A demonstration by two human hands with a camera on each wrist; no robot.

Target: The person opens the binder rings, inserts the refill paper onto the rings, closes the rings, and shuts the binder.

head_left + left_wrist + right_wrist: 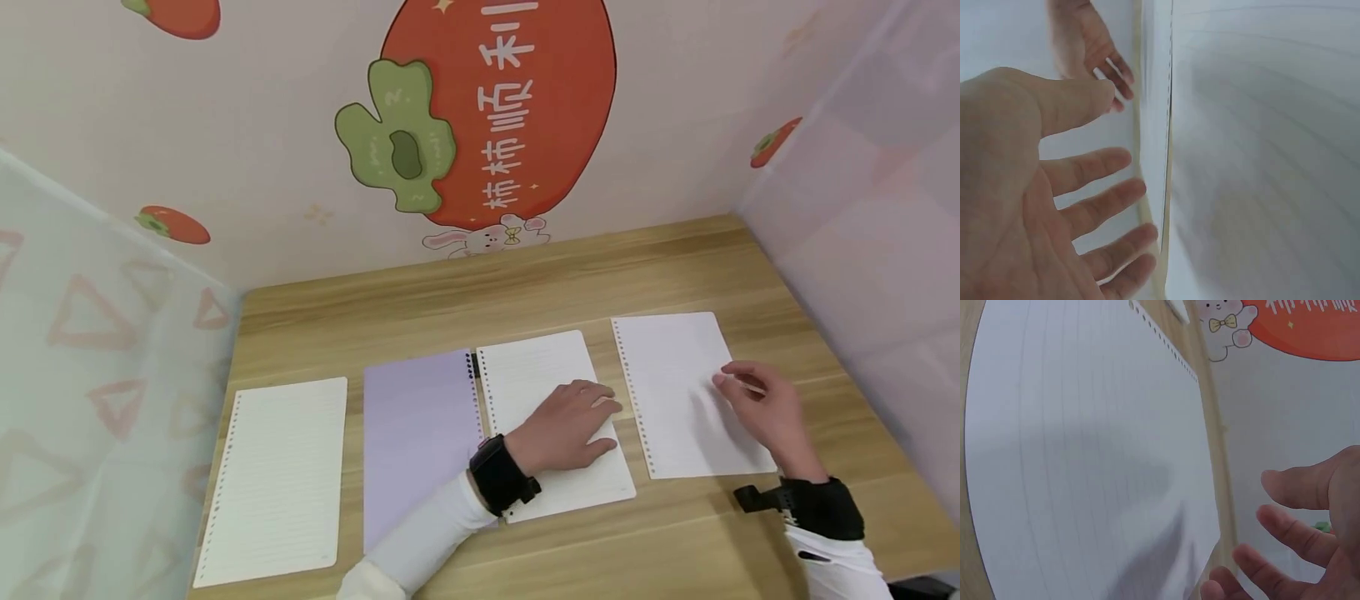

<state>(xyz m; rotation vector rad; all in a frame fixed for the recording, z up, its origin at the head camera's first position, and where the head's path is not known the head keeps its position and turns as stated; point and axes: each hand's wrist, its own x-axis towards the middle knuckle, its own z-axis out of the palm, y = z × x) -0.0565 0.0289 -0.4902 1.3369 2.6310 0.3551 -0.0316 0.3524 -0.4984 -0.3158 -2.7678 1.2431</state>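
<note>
A loose-leaf notebook lies spread out, its purple cover (420,442) on the left and lined pages (532,367) on the right. Small black rings show along the top of its punched spine. My left hand (566,425) is over the lined pages with fingers relaxed and spread; the left wrist view shows the palm and straight fingers (1107,206) beside the paper. To the right lies a loose punched sheet (667,392), faintly lined. Over its right edge hovers my right hand (768,417), fingers loosely bent, thumb and fingers apart in the right wrist view, holding nothing.
Another loose lined sheet (281,475) lies at the left of the wooden table (450,300). A printed backdrop (660,142) rises behind the table, and pale hanging panels (97,400) stand at both sides. A black band (498,475) is on each wrist.
</note>
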